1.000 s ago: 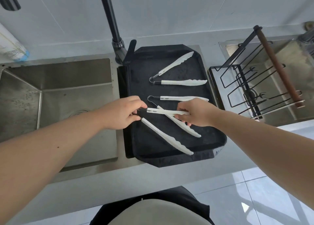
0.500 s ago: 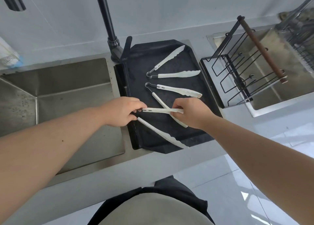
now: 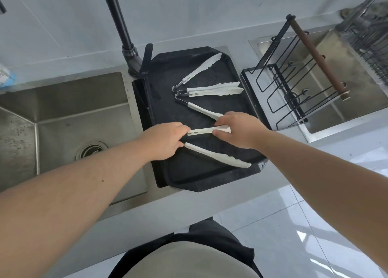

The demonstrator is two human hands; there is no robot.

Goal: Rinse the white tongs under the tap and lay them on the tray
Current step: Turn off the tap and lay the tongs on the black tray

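Three pairs of white tongs lie on a black tray [image 3: 168, 177] beside the sink. My left hand [image 3: 165, 140] pinches the hinge end of the nearest white tongs [image 3: 218, 158], whose lower arm rests on the tray toward its front right corner. My right hand [image 3: 239, 129] grips the tip of the same pair's upper arm [image 3: 201, 131]. A second pair [image 3: 201, 109] lies just behind, its tip hidden under my right hand. A third pair [image 3: 201, 69] lies at the back of the tray.
A steel sink [image 3: 63, 126] with a drain [image 3: 91, 149] is to the left. The dark tap [image 3: 117, 23] rises behind the tray's back left corner. A black wire rack [image 3: 294, 78] with a brown handle stands to the right, on a steel drainer.
The view shifted, so everything sits lower in frame. Both hands stay on the nearest tongs over the tray. The arm of the middle pair now lies against the back pair.
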